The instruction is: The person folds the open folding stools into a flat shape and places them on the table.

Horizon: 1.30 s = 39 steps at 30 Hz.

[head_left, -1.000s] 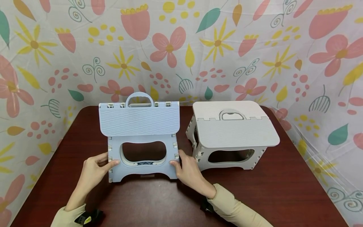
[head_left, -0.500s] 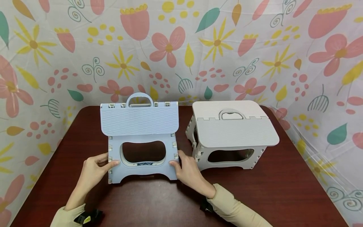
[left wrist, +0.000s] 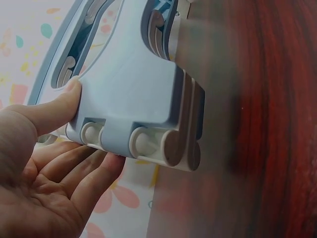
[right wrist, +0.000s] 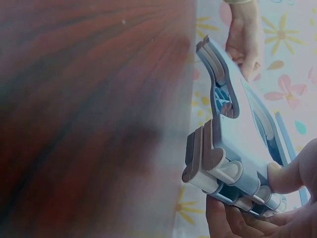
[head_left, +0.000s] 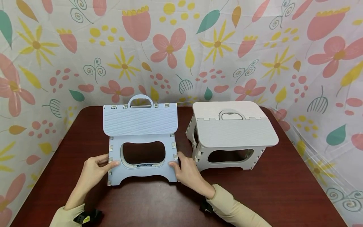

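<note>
A light blue folding step stool [head_left: 143, 170], its leg panels folded close together, stands up between the hands in the head view. Its textured top half [head_left: 140, 120] hangs down over the front, and a loop handle rises above the hinge line. The left hand [head_left: 95, 170] pinches its left side edge, thumb on the front panel and fingers behind. At the opposite edge, the right hand [head_left: 190, 170] grips likewise. Both wrist views show the white hinge barrels of the stool [left wrist: 133, 84] near the fingers. Whether its feet touch the table is unclear.
A white folding step stool [head_left: 235, 134] stands unfolded to the right, close to the right hand. Beneath everything is a dark red-brown table [head_left: 147, 205]. A floral cloth [head_left: 215, 69] hangs behind the table's far edge.
The blue stool's feet have shifted slightly toward the person, and its top tips a little further back. Both hands keep their grip. The white stool stays put.
</note>
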Available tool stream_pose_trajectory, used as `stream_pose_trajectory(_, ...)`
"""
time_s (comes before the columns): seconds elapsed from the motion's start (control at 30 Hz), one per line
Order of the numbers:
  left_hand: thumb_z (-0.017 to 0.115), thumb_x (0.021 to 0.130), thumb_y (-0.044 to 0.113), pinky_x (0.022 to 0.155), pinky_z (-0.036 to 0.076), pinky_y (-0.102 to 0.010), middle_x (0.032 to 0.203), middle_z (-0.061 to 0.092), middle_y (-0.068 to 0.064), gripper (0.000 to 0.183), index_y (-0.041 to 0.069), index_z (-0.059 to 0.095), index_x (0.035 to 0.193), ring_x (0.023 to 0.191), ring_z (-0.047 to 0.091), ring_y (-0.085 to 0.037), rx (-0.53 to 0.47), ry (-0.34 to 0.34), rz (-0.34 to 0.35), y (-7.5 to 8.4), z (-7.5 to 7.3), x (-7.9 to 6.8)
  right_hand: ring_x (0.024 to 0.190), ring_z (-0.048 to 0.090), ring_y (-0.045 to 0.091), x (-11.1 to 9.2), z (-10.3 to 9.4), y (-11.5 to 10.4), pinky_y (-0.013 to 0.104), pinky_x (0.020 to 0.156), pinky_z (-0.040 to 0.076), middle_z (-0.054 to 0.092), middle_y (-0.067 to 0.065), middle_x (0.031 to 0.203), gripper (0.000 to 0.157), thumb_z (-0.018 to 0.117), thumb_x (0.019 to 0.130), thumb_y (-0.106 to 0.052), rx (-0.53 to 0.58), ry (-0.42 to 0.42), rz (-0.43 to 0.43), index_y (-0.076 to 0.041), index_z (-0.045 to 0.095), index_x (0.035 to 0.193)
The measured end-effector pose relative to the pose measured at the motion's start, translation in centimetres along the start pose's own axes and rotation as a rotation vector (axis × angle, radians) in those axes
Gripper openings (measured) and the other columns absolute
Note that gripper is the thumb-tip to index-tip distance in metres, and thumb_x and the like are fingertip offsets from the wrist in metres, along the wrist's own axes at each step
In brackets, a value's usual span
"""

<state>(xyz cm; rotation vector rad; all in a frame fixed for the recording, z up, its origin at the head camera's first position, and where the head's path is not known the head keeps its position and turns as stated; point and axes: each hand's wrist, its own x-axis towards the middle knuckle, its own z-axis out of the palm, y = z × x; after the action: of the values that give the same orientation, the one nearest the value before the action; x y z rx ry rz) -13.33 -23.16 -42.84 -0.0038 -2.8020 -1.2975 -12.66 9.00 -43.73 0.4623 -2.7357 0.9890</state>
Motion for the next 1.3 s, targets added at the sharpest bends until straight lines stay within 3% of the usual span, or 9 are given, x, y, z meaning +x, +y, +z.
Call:
stream_pose_trajectory(0.4,0.072,0.076,0.037,0.063,0.049,-0.015,0.103,0.067,-0.018,0.053,0.0,0.063,0.113,0.08,0.061,0.003,0.006,-0.023,-0.012,-0.18,0.03,0.16,0.062,0.06,0.018,0.07,0.15,0.15,0.028,0.057,0.046,0.064,0.007,0.073,0.024,0.064,0.085,-0.026,0.011,-0.003,-0.004,-0.005,0.056,0.092)
stream_pose_trajectory(0.73,0.071,0.077,0.04,0.064,0.051,-0.017,0.104,0.067,-0.019,0.056,-0.001,0.062,0.114,0.084,0.066,-0.009,0.02,-0.047,-0.036,-0.2,0.07,0.33,0.063,0.061,0.019,0.11,0.18,0.34,0.028,0.057,0.046,0.062,0.006,0.071,0.027,0.062,0.086,-0.03,0.017,-0.033,0.008,-0.005,0.056,0.092)
stream_pose_trajectory(1.3,0.071,0.077,0.039,0.065,0.049,-0.016,0.104,0.067,-0.017,0.054,0.0,0.063,0.113,0.081,0.062,0.002,0.019,-0.062,-0.023,-0.68,0.03,0.53,0.067,0.062,0.019,0.33,0.06,0.37,0.028,0.06,0.048,0.064,0.008,0.075,0.028,0.059,0.087,-0.032,0.04,-0.092,0.039,-0.005,0.057,0.094)
